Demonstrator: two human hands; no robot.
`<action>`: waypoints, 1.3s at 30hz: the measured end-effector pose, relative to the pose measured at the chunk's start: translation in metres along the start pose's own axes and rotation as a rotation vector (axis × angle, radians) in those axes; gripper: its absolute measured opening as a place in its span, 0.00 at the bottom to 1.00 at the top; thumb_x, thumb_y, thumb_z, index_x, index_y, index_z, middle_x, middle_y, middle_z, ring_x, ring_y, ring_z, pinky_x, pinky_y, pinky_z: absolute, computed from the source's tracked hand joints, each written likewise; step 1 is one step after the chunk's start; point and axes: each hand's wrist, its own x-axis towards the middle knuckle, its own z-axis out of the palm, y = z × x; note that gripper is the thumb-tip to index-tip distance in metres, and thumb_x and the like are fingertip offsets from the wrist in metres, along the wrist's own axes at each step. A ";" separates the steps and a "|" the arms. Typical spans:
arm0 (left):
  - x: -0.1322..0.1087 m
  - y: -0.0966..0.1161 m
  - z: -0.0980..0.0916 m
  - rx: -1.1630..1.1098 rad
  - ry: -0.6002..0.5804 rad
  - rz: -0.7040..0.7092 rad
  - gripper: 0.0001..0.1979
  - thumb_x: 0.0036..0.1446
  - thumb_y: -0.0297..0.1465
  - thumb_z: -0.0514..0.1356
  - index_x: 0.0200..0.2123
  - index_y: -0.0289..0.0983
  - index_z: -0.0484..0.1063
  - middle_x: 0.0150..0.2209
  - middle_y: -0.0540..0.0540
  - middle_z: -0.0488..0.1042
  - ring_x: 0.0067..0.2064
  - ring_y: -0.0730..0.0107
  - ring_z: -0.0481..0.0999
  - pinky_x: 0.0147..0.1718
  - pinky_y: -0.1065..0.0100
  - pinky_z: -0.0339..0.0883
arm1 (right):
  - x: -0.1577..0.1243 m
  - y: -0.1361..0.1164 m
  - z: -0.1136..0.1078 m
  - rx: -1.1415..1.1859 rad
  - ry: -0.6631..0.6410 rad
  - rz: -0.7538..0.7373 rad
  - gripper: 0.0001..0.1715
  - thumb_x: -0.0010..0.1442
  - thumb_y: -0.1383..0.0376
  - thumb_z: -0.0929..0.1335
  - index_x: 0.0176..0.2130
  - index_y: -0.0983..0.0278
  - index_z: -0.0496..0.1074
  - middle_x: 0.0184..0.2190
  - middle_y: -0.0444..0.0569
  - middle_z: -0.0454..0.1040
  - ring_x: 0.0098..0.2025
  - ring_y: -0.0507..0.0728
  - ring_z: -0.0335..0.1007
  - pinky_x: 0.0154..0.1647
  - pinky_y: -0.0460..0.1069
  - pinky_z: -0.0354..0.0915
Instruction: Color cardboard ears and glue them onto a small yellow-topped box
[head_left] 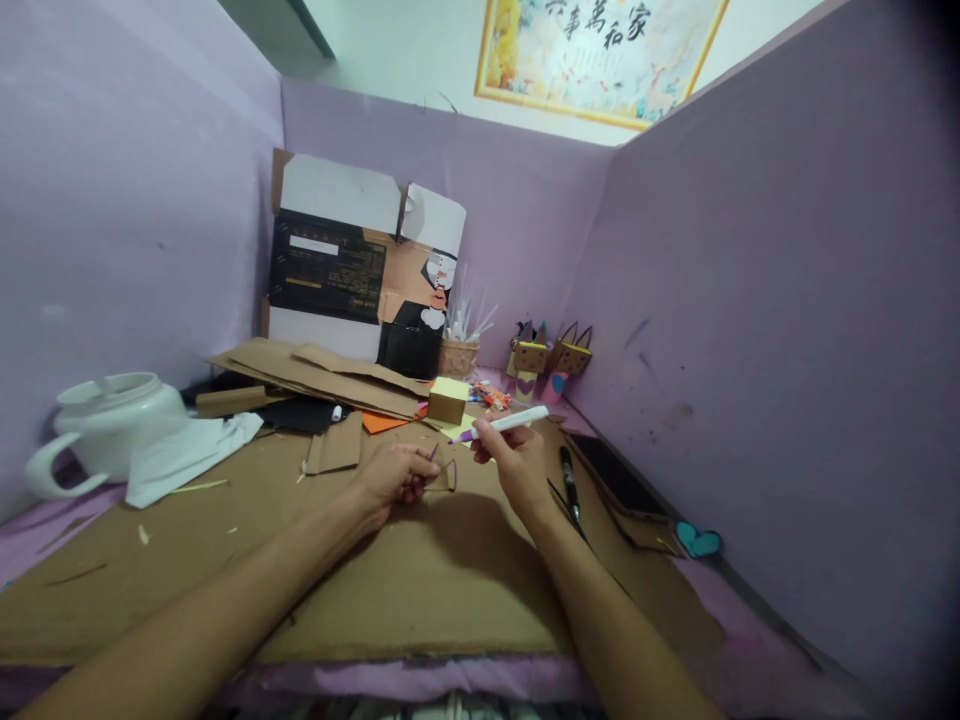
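My right hand (511, 462) is closed round a white marker (510, 421) with a purple tip pointing left, held just above the big cardboard sheet (315, 580). My left hand (396, 477) rests on the sheet with its fingers curled on a small brown cardboard piece (442, 474) lying in front of the marker tip. A small cardboard box with a yellow top (448, 399) stands just beyond both hands.
A white jug (105, 425) with a white cloth (187, 452) stands at the left. Cardboard scraps (315, 370) and a printed carton (360, 270) are at the back. A black pen (568, 482), dark phone (616, 472) and teal heart (699, 542) lie at the right. Purple walls enclose the desk.
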 end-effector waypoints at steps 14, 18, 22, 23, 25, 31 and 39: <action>0.000 -0.001 0.000 0.067 -0.014 0.018 0.05 0.31 0.28 0.59 0.18 0.33 0.68 0.11 0.54 0.60 0.14 0.81 0.55 0.15 0.75 0.45 | -0.003 0.013 0.001 -0.075 -0.115 -0.060 0.11 0.52 0.58 0.68 0.31 0.64 0.71 0.21 0.45 0.72 0.22 0.52 0.68 0.25 0.47 0.65; 0.001 -0.002 -0.001 0.069 -0.016 0.018 0.05 0.31 0.28 0.59 0.18 0.33 0.68 0.11 0.54 0.60 0.14 0.80 0.55 0.15 0.75 0.45 | -0.003 0.013 0.001 -0.105 -0.123 -0.076 0.12 0.53 0.58 0.68 0.31 0.65 0.71 0.21 0.45 0.72 0.23 0.52 0.68 0.25 0.47 0.65; 0.002 -0.003 -0.001 0.072 -0.013 0.025 0.06 0.31 0.28 0.59 0.19 0.32 0.68 0.12 0.54 0.60 0.15 0.80 0.56 0.15 0.75 0.45 | -0.002 0.016 0.001 -0.138 -0.120 -0.084 0.13 0.53 0.57 0.68 0.31 0.66 0.71 0.21 0.46 0.72 0.23 0.53 0.68 0.25 0.47 0.65; 0.002 -0.003 -0.001 0.074 -0.010 0.026 0.06 0.31 0.28 0.60 0.19 0.32 0.68 0.12 0.54 0.60 0.15 0.80 0.56 0.15 0.75 0.45 | -0.002 0.017 0.001 -0.139 -0.120 -0.082 0.14 0.52 0.57 0.68 0.31 0.66 0.71 0.21 0.46 0.72 0.23 0.53 0.68 0.25 0.47 0.65; 0.003 -0.003 -0.001 0.077 -0.004 0.023 0.06 0.31 0.28 0.60 0.19 0.32 0.69 0.11 0.54 0.60 0.15 0.80 0.56 0.15 0.75 0.45 | -0.001 0.017 0.000 -0.139 -0.122 -0.075 0.13 0.53 0.57 0.68 0.31 0.66 0.70 0.21 0.46 0.71 0.22 0.53 0.67 0.25 0.47 0.65; 0.001 -0.002 0.000 0.066 0.005 0.011 0.06 0.30 0.27 0.60 0.19 0.32 0.69 0.12 0.54 0.60 0.15 0.81 0.55 0.16 0.75 0.45 | -0.001 0.019 -0.002 -0.176 -0.116 -0.058 0.12 0.52 0.58 0.68 0.28 0.66 0.70 0.18 0.44 0.69 0.20 0.52 0.65 0.23 0.46 0.63; -0.001 0.000 0.001 0.074 0.005 0.013 0.06 0.30 0.27 0.59 0.18 0.32 0.69 0.11 0.54 0.60 0.15 0.80 0.55 0.16 0.75 0.44 | -0.001 0.016 0.000 -0.092 -0.114 -0.061 0.12 0.53 0.58 0.68 0.30 0.66 0.70 0.20 0.45 0.70 0.22 0.52 0.66 0.25 0.46 0.65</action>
